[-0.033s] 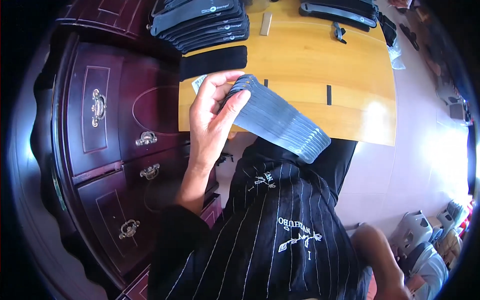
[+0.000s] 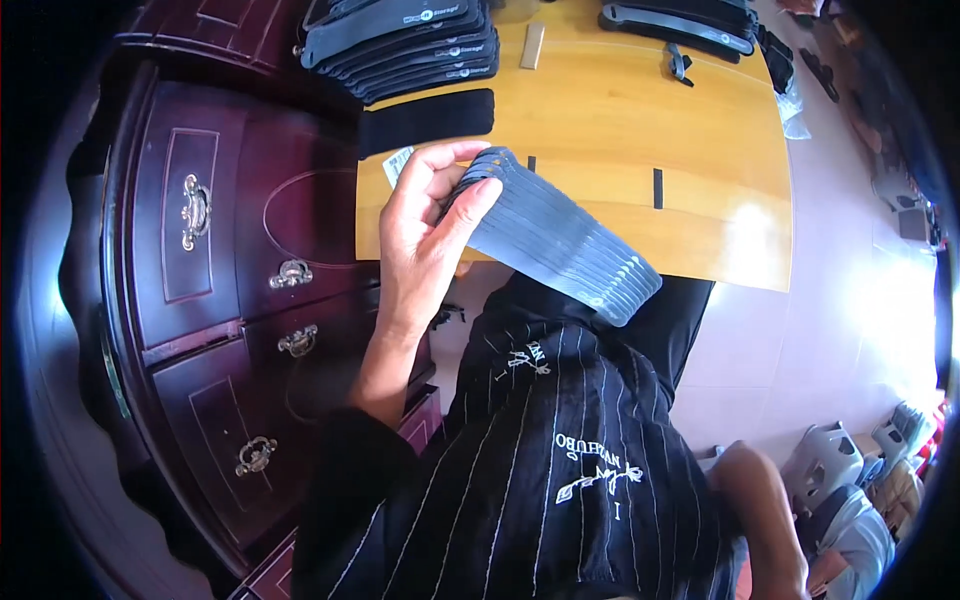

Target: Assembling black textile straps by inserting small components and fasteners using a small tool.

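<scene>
My left hand (image 2: 425, 240) is closed on a fanned stack of flat grey-blue strips (image 2: 560, 240) with rounded ends. The thumb presses on top at one end, and the fingers curl behind. The stack slants down to the right, over the table's near edge and above my lap. Only my bare right arm (image 2: 760, 510) shows, bent at the lower right beside the black pinstriped garment (image 2: 590, 410); its fingers are out of sight. Just beyond my left hand lie a black flat strip (image 2: 430, 123) and a white label (image 2: 399, 163), partly hidden by the hand.
Piles of black and grey strips stand at the far left (image 2: 400, 55) and far right (image 2: 680, 25) of the yellow wooden table (image 2: 720, 130). A tan bar (image 2: 533, 47), a small grey strap piece (image 2: 680, 66) and short black strips (image 2: 658, 188) lie there. Dark red cabinets (image 2: 200, 300) line the left.
My right arm has shifted slightly at the lower right. The left hand and its stack of strips have stayed in place.
</scene>
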Tool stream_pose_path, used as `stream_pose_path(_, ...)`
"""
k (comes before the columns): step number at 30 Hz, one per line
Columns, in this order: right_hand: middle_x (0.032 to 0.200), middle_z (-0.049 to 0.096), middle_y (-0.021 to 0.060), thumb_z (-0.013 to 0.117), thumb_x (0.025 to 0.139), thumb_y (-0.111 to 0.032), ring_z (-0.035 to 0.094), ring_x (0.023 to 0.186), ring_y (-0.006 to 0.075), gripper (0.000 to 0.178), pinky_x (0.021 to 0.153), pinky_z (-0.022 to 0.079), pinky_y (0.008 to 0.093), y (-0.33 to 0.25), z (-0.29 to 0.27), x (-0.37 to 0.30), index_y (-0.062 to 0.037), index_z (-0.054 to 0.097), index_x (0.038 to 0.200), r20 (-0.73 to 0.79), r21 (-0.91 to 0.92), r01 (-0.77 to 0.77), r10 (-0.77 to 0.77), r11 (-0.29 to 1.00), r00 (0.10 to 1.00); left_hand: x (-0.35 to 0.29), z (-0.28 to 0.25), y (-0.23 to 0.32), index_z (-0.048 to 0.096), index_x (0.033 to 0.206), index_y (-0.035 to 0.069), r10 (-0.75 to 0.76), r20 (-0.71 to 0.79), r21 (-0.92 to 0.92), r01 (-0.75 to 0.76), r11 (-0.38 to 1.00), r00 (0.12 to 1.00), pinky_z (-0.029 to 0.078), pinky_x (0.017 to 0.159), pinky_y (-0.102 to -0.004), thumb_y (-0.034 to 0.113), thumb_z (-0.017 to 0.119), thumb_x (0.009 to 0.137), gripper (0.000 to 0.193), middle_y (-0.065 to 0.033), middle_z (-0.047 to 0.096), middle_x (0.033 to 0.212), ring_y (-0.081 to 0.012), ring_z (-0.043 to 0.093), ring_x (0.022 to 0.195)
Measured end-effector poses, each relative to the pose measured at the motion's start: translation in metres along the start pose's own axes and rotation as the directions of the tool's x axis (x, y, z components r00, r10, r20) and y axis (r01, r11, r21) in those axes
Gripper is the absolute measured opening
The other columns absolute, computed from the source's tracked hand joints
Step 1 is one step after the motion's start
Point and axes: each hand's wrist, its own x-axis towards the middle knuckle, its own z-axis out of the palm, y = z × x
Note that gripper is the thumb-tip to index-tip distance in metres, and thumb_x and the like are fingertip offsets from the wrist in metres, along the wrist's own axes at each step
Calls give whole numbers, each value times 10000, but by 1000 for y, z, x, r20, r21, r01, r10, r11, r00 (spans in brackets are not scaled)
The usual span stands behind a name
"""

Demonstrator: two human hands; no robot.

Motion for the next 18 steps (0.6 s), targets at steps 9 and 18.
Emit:
stream_pose_path(9, 591, 444, -7, 526, 893, -228, 378, 470, 79, 204, 439, 307, 216, 19, -5, -21, -56, 633, 919, -94, -175, -351, 339, 920, 936, -16, -4, -25, 550, 1090, -17, -181, 23, -128, 182, 975, 983, 449, 742, -185, 113, 609, 914, 228, -39, 635, 948, -52, 566, 852)
stream_pose_path(18, 664, 496, 13, 515, 869, -189, 423, 537, 91, 190, 487, 335, 228, 38, 2, -57, -45, 637, 886, -230, -284, -706, 669, 649, 707, -18, -34, -42, 558, 1048, 3, -242, -77, -165, 228, 960, 967, 430, 769, -197, 141, 590, 928, 186, -13, 624, 919, -38, 542, 848)
